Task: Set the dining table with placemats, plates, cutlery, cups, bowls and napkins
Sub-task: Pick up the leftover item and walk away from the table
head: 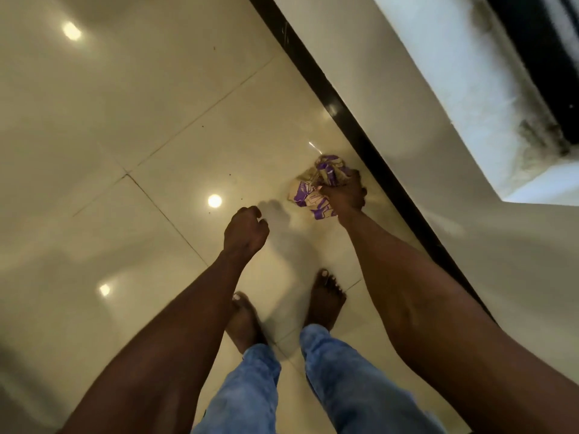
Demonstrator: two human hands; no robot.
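Right hand (344,192) gripping a crumpled purple-and-cream cloth (316,186) (pattern blurred), left hand (246,233) curled, holding nothing, above glossy tiled floor (125,120)

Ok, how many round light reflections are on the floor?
3: one far left, one beside the left hand, one lower left. Arms may hide others.

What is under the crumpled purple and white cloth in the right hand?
Under the crumpled cloth, gripped by the right hand, only the glossy tiled floor shows, beside a black skirting strip. Whatever lies inside its folds is covered.
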